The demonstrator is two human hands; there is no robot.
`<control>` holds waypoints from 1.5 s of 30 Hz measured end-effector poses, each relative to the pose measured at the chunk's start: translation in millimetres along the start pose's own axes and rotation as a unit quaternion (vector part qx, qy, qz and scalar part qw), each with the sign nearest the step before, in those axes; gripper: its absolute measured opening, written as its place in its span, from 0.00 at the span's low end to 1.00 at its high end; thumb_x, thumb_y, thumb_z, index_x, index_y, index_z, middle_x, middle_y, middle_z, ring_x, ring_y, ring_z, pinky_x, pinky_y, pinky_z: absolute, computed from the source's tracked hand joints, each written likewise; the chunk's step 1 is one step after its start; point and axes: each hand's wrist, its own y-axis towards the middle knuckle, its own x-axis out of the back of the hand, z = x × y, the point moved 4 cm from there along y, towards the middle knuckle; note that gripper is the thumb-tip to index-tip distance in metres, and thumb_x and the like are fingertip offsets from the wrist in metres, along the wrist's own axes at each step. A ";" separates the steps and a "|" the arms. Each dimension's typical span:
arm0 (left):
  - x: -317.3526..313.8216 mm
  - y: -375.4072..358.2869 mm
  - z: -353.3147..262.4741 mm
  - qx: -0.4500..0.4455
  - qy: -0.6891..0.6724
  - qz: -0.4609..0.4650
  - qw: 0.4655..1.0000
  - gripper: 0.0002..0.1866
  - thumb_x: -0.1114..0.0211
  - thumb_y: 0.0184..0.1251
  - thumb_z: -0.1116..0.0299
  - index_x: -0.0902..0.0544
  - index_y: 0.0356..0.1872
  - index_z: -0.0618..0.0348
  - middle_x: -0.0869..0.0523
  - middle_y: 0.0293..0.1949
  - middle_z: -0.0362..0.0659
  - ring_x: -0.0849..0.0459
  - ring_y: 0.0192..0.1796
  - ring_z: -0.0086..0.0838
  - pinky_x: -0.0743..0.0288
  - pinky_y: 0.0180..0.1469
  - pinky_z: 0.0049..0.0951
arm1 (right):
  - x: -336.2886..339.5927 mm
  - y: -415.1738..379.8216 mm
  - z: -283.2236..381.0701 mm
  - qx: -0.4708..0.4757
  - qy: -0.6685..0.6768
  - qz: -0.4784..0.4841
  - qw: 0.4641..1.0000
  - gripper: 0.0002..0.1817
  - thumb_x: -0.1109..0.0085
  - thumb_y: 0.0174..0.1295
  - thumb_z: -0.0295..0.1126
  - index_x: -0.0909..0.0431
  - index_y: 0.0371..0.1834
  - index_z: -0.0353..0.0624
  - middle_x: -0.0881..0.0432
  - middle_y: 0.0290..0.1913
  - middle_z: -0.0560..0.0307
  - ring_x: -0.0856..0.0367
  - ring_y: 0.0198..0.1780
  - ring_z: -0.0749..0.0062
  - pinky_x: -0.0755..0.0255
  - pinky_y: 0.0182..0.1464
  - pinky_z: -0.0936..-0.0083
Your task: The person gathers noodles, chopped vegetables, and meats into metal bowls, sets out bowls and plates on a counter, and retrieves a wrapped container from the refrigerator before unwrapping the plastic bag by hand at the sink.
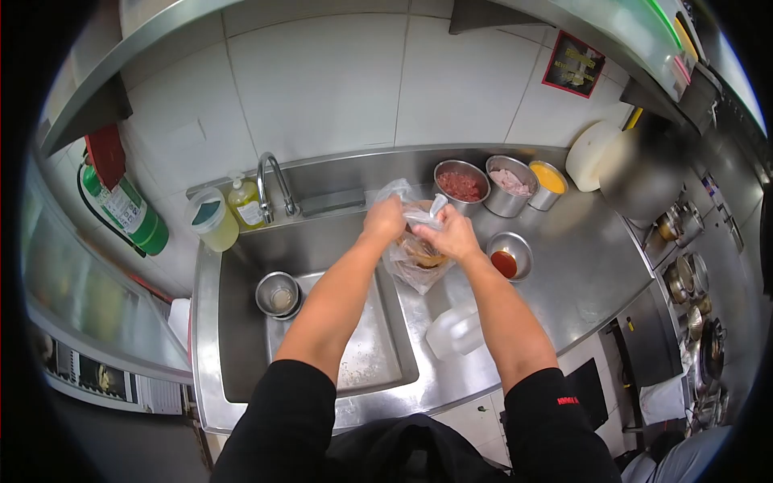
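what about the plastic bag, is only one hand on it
No, the left hand and the right hand are both gripping the upper part of the plastic bag.

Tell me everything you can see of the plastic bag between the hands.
The plastic bag looks thin, translucent and crinkled, with brownish-orange contents, too unclear to identify, showing through its lower part. Its upper part is bunched and gripped by the left hand and the right hand, with a whitish tip poking up by the latter. It is over the metal counter beside the sink; whether its base rests there is unclear.
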 end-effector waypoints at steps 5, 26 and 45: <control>13.7 -17.5 -6.8 -0.010 0.023 0.038 0.999 0.15 0.39 0.65 0.66 0.20 0.50 0.58 0.14 0.47 0.57 0.17 0.54 0.52 0.24 0.55 0.49 | -8.5 -3.4 18.4 0.012 -0.126 -0.048 0.991 0.29 0.30 0.52 0.47 0.29 0.48 0.39 0.19 0.50 0.41 0.18 0.51 0.53 0.27 0.53 0.55; -17.3 -9.7 54.2 -0.168 -0.084 -0.067 0.980 0.10 0.42 0.72 0.61 0.23 0.42 0.57 0.15 0.37 0.57 0.18 0.43 0.56 0.26 0.43 0.51 | 15.7 -0.4 -48.3 0.010 -0.201 0.055 0.978 0.12 0.46 0.63 0.31 0.26 0.45 0.35 0.17 0.41 0.32 0.18 0.48 0.39 0.25 0.51 0.49; -36.7 -46.4 52.3 -0.047 -0.249 0.063 0.965 0.29 0.34 0.54 0.67 0.29 0.60 0.61 0.14 0.41 0.55 0.14 0.44 0.45 0.22 0.47 0.37 | 2.2 -9.4 -85.5 -0.171 0.073 0.099 0.977 0.13 0.36 0.59 0.36 0.23 0.36 0.37 0.15 0.29 0.51 0.14 0.29 0.72 0.21 0.35 0.71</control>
